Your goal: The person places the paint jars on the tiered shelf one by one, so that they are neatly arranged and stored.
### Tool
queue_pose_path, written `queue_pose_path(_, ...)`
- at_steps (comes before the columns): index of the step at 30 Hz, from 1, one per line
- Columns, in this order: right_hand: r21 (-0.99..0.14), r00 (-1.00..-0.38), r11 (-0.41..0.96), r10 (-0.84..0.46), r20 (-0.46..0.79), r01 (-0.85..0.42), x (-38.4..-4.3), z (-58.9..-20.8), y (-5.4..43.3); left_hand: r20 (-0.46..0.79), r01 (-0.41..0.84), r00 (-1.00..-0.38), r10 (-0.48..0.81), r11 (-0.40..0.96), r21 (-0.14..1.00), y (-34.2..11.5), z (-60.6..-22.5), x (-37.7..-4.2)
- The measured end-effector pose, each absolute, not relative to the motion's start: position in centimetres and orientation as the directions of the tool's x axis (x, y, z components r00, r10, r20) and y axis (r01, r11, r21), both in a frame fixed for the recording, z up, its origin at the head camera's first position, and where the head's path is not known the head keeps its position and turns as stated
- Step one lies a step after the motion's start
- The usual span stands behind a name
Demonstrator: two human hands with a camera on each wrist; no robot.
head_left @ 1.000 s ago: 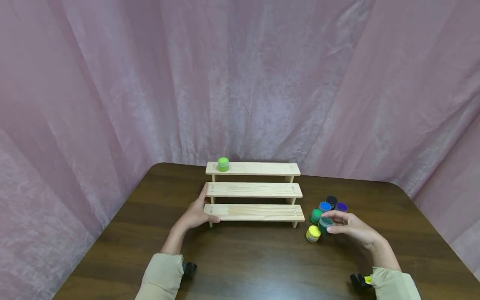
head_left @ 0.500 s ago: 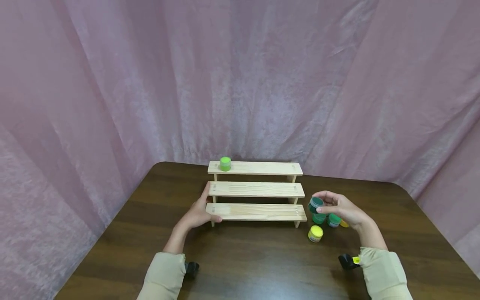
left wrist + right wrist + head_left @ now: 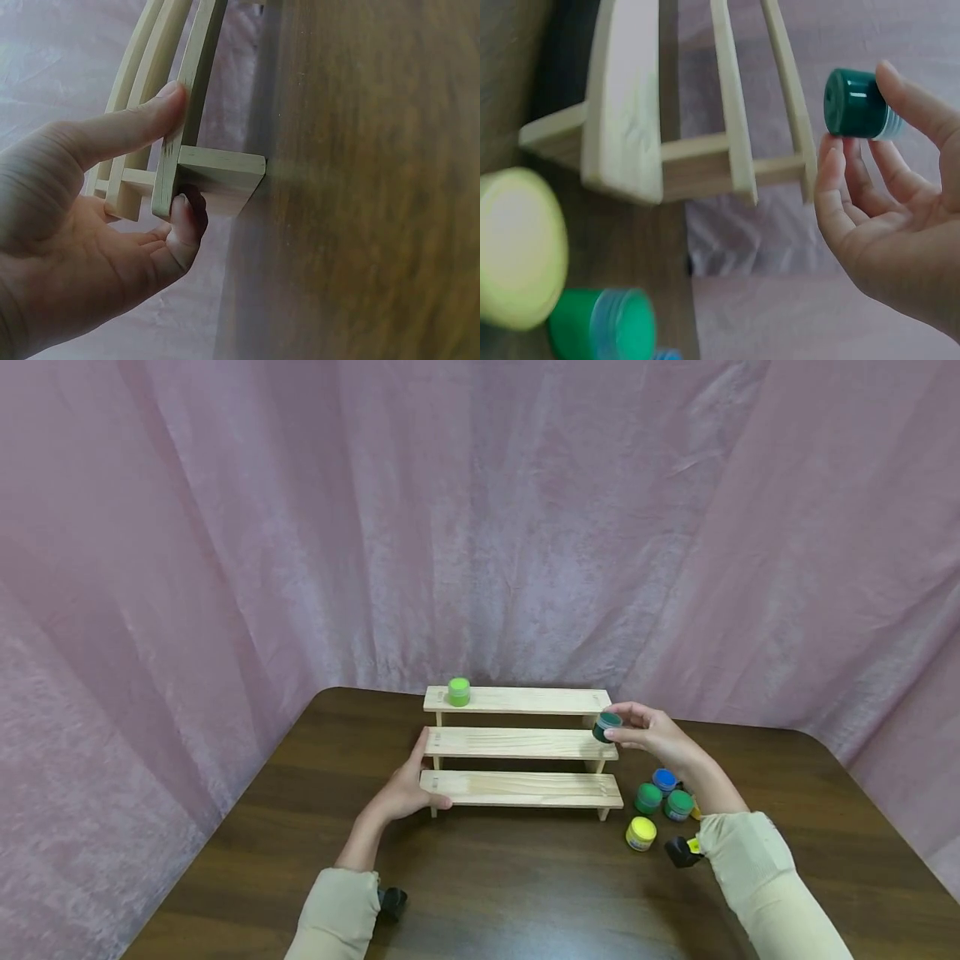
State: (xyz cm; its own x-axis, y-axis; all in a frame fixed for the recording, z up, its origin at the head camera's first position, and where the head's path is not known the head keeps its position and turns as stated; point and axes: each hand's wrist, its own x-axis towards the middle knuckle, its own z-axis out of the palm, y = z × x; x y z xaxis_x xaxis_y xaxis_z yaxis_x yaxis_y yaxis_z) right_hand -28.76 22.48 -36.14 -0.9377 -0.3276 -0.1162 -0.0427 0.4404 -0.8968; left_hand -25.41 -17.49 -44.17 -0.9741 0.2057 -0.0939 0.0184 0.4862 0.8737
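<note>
A three-tier wooden display stand [image 3: 517, 743] stands on the table. At its left end my left hand [image 3: 401, 789] grips it; in the left wrist view the thumb [image 3: 139, 127] lies on the lowest board and other fingers curl beneath. My right hand [image 3: 660, 739] pinches a dark green paint jar [image 3: 604, 729] between thumb and fingers, in the air by the right end of the upper tiers. The right wrist view has the same jar [image 3: 855, 103] tilted, apart from the boards. A light green jar [image 3: 459, 692] sits on the top tier's left part.
Right of the stand are a yellow jar [image 3: 641, 833], two green jars [image 3: 648, 797] and a blue jar [image 3: 664, 779]. An orange-yellow jar [image 3: 697, 812] is mostly hidden by the right arm. Pink curtain [image 3: 480, 527] hangs behind the brown table [image 3: 525, 877].
My right hand has lifted the dark green jar from the group and carried it up and left to the stand's right end. The left hand keeps its grip on the stand.
</note>
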Motion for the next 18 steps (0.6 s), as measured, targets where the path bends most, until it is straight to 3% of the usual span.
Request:
queue_pose_path(13,-0.903,-0.964,0.417,-0.267,-0.012,-0.105,-31.4,-34.2,17.7,-0.100,0.012,-0.973,0.208,0.479,0.878,-17.8,-43.6,-25.1)
queue_pose_path(18,-0.916,-0.968,0.394,-0.249,-0.026,-0.077,-32.2,-33.8,16.1,-0.095,0.020,-0.971,0.219,0.471,0.882,-17.6,-43.6,-25.1)
